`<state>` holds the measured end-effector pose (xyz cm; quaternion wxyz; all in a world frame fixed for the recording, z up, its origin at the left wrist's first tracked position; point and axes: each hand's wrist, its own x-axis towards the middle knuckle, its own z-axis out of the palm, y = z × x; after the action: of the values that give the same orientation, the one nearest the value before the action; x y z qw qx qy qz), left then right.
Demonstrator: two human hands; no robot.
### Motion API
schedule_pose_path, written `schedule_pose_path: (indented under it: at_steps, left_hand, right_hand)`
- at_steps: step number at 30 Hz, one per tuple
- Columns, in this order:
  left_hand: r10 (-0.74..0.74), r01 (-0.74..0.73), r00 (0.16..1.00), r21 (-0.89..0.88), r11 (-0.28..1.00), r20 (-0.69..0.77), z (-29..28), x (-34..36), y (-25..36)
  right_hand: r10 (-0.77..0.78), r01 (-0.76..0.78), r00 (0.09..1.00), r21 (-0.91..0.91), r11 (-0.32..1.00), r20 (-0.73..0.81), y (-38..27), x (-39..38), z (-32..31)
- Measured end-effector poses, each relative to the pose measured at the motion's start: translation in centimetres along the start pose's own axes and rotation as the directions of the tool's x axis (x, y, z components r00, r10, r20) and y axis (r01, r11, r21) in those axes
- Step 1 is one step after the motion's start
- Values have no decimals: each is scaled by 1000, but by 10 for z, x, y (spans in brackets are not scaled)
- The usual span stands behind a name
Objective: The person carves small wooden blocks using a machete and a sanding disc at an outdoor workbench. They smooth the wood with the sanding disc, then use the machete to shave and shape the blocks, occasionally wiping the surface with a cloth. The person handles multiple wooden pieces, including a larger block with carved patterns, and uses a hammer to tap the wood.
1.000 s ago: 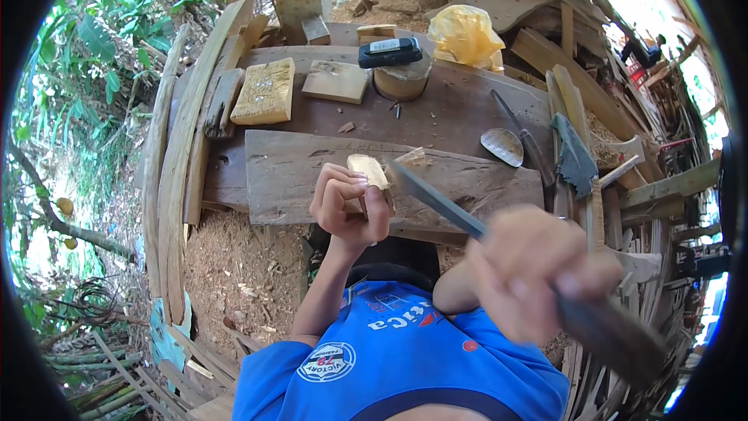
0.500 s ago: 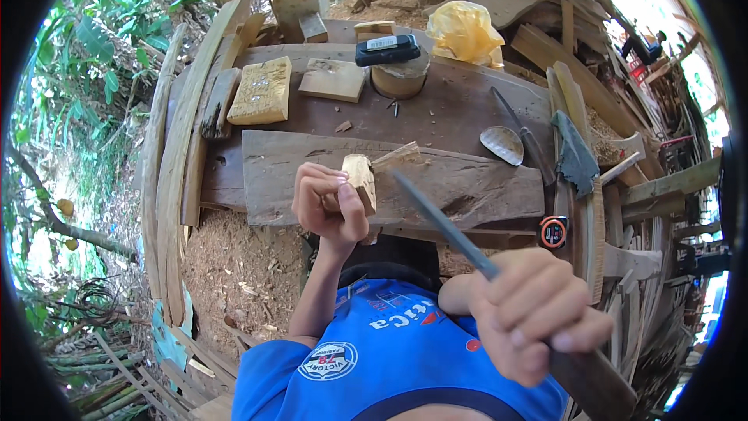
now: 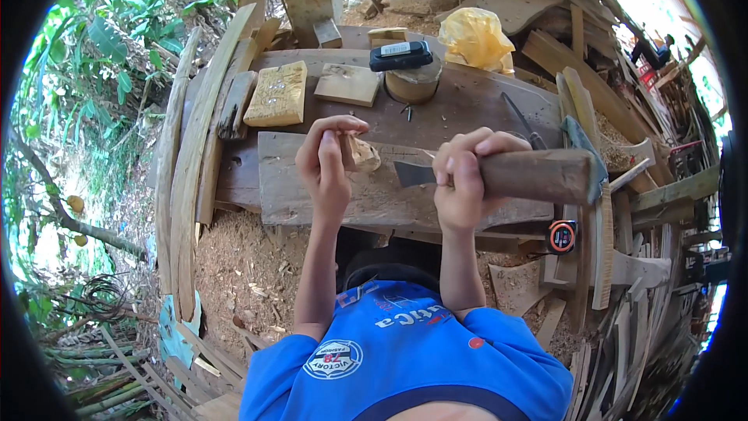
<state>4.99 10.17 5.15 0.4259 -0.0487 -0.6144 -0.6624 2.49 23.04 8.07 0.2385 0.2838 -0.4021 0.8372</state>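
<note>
My left hand (image 3: 326, 162) grips a small block of pale wood (image 3: 365, 155), held up above the thick plank (image 3: 300, 187); the fingers hide part of the block. Closed round the wooden handle (image 3: 538, 176) of a machete is my right hand (image 3: 466, 181). The handle's butt points right, and its dark blade (image 3: 413, 175) points left toward the block, just short of it as seen here. Most of the blade is hidden or foreshortened, so I cannot tell whether it touches the wood.
On the dark bench lie a square carved block (image 3: 276, 93), a flat wooden piece (image 3: 347, 84) and a round block (image 3: 414, 82) bearing a black case (image 3: 400, 55). A yellow plastic bag (image 3: 477, 39), another blade (image 3: 522, 119) and a tape measure (image 3: 561, 236) are around it.
My right hand has swung up and inward from the lower right, bringing the machete close to the wood block. My left hand has risen slightly, and the block has turned.
</note>
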Motion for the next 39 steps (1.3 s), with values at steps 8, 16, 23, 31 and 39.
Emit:
schedule_pose_path:
  at_steps: [8, 16, 23, 31, 39]
  left_hand:
    - [-249, 333, 929, -330, 883, 273, -2, 24, -13]
    - [-258, 298, 933, -138, 944, 251, 4, 22, -13]
    - [-136, 144, 976, -33, 989, 171, 8, 25, -16]
    - [32, -29, 999, 120, 992, -28, 14, 11, -27]
    - [-140, 121, 971, -105, 987, -192, -8, 29, -33]
  right_hand:
    - [143, -147, 989, -153, 977, -39, 26, -4, -24]
    - [343, -285, 873, 207, 936, -346, -7, 14, -4]
    - [-90, 87, 967, -24, 996, -237, -66, 36, 1]
    - [-607, 591, 795, 212, 779, 13, -175, 87, -3]
    - [147, -137, 981, 83, 987, -128, -7, 37, 18]
